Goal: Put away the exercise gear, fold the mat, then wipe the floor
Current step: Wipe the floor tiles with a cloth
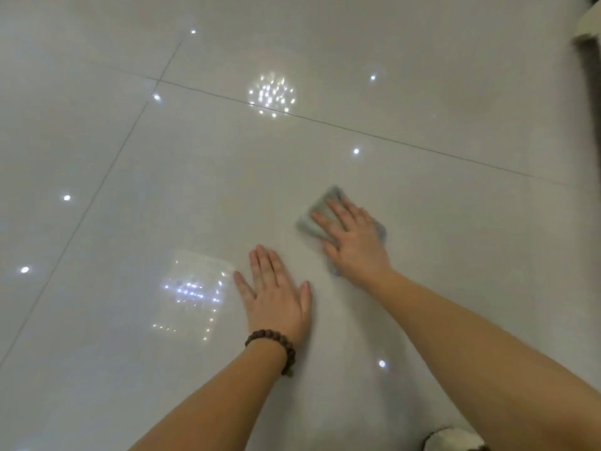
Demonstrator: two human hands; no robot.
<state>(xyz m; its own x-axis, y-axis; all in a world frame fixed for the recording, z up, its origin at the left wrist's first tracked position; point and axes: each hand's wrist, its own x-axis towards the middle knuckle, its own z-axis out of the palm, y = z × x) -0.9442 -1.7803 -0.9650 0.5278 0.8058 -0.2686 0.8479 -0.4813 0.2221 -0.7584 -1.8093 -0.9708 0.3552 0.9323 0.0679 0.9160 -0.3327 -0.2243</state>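
A grey cloth (320, 208) lies flat on the glossy white tiled floor (422, 92), right of centre. My right hand (354, 237) presses down on the cloth with fingers spread, covering most of it. My left hand (276, 294) rests flat on the bare tile just left of and nearer than the cloth, fingers apart, holding nothing. A dark beaded bracelet (273, 348) circles the left wrist. No mat or exercise gear is in view.
Dark grout lines cross the tiles, and ceiling lights reflect as bright spots. A dark piece of furniture (588, 70) stands at the right edge. A white and dark object (453, 439) shows at the bottom edge, partly cut off.
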